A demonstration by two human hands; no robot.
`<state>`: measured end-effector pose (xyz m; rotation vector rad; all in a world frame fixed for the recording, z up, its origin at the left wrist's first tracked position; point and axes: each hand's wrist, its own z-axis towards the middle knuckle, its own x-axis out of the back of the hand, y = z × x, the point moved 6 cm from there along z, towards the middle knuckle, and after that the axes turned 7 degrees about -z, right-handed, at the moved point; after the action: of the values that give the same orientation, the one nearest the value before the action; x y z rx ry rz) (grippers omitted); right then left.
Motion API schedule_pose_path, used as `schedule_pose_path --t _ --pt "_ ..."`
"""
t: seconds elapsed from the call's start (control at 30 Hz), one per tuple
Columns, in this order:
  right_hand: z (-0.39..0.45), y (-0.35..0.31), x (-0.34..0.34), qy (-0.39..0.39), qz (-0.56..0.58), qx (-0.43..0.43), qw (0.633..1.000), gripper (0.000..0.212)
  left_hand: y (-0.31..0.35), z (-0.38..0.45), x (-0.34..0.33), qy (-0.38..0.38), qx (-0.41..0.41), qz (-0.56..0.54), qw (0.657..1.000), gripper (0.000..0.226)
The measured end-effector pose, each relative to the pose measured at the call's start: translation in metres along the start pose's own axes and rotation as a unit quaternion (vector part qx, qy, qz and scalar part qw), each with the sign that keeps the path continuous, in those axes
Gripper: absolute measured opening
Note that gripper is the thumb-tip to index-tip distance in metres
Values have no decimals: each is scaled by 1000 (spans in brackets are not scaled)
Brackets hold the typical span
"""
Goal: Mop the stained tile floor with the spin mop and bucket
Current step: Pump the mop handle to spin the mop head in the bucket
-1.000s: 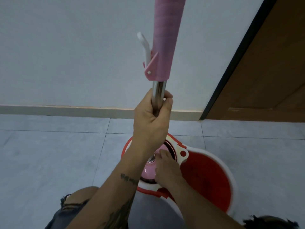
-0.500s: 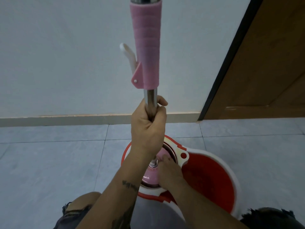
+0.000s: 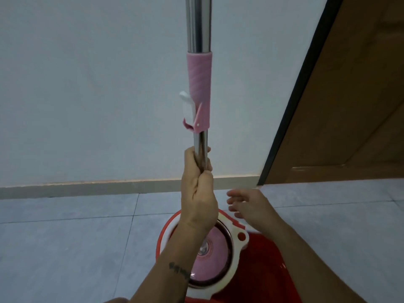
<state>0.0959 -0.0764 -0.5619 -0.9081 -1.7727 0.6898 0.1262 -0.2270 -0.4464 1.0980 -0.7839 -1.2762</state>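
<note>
1. Left hand (image 3: 197, 193) has its fingers wrapped round the mop pole (image 3: 200, 149), keeping it upright so the mop head (image 3: 215, 254) sits in the bucket (image 3: 262, 270) spinner.
2. Right hand (image 3: 249, 206) hovers beside it, fingers loose, holding nothing, probably heading for the pole.

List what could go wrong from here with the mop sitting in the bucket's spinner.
1. Only the left hand grips the mop pole, low on the shaft; the long pole above may wobble or tip.
2. The right hand hovers open just above the spinner basket; if pumping starts, fingers could get caught.
3. The red bucket stands unbraced on the tile floor; hard pumping could slide or tip it.
</note>
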Motion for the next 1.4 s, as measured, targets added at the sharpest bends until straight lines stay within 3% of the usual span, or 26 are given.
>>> schedule_pose_path --t 0.17,0.27,0.4,0.53,0.63,0.77,0.87,0.93,1.07,1.23,1.33,1.4 --pt "-39 -104 64 11 139 103 985 30 -2 1 -2 -14 79 25 996 43" --pt "-73 -169 86 -24 177 144 973 28 3 3 1 -12 91 103 990 37" --pt "-95 -220 85 -100 198 50 974 22 15 11 4 11 118 186 975 37" --pt "-92 -232 81 -39 216 -58 974 20 33 19 6 -43 141 258 955 28" --pt "-92 -232 77 -40 257 -104 960 24 62 34 16 -103 146 308 934 44" --pt "-108 -239 79 -41 250 -128 959 29 163 83 23 -43 171 200 964 62" --pt "-119 -238 76 -44 247 -150 956 26 248 117 -8 -98 150 102 979 59" --pt "-125 -237 72 -53 254 -158 953 24 282 127 -25 -109 150 78 980 45" --pt "-139 -236 73 -51 251 -187 948 21 303 129 -37 -80 193 72 975 20" --pt "-173 -222 97 -43 128 -205 969 59 300 116 -37 -83 253 92 959 14" --pt "-200 -225 145 17 128 -202 971 50 298 106 -37 -93 289 116 946 6" --pt "-212 -256 193 73 144 -152 975 42 302 99 -40 -105 314 122 936 1"
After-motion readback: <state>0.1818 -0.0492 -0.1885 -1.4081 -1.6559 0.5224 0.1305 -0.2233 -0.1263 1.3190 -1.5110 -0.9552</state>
